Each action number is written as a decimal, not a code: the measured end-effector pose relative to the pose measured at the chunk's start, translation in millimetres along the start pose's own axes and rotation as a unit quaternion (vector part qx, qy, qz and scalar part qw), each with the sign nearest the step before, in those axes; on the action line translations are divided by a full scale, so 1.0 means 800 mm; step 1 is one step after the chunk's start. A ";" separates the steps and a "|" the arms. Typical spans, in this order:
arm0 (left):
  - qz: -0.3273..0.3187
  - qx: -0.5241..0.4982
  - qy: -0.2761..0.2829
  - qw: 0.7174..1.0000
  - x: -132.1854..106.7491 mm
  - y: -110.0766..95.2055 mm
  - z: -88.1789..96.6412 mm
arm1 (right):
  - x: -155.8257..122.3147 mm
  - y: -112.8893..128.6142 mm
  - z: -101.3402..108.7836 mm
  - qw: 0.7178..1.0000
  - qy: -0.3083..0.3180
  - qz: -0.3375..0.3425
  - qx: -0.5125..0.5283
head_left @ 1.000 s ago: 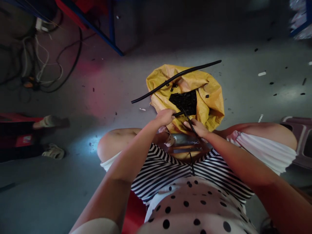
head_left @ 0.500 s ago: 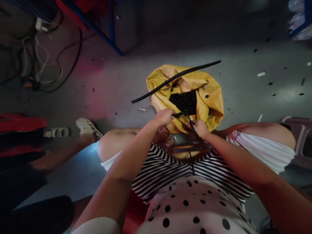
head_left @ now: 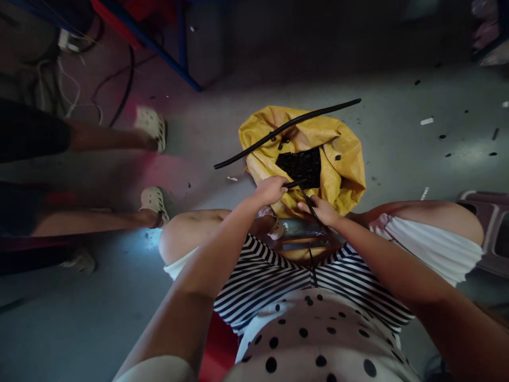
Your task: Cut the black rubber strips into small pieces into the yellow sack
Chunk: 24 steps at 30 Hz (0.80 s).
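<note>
My left hand (head_left: 272, 190) is closed around a thin black rubber tube (head_left: 293, 184), whose free end sticks out to the right. In my right hand (head_left: 325, 211) is a dark pair of scissors (head_left: 308, 200), its blades pointing up toward that tube end. Both hands are over the near edge of a yellow woven sack (head_left: 350, 159). The sack's mouth is folded back, and many small cut black pieces (head_left: 300, 165) fill its opening. Across the sack's far side lies a longer black tube (head_left: 292, 123).
Another person's legs and clogs (head_left: 153, 204) are close on the left. A blue metal frame (head_left: 183, 63) stands at upper left, with cables (head_left: 127, 90) beside it. To the right is a plastic stool (head_left: 491, 228), with scraps (head_left: 427, 121) scattered over the floor.
The other person has stepped farther into view at the left. The tube end and scissor blades have shifted slightly apart, and my right fingers have loosened a little. The sack and long tube stay put.
</note>
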<state>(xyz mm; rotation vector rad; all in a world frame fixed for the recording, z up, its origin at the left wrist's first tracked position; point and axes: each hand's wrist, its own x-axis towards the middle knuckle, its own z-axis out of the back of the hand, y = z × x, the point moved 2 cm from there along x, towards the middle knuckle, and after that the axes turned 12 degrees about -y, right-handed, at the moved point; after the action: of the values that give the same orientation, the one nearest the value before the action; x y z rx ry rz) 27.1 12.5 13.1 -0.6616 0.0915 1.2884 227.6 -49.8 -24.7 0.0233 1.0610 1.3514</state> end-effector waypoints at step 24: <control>0.094 -0.067 -0.036 0.993 0.007 0.013 0.002 | -0.003 -0.006 -0.001 0.999 -0.038 -0.004 0.016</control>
<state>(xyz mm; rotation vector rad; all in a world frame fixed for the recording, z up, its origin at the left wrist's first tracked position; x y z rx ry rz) 18.7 19.2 8.1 -0.7334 0.0075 1.5083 231.2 -53.3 -26.3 0.0939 1.0167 1.3164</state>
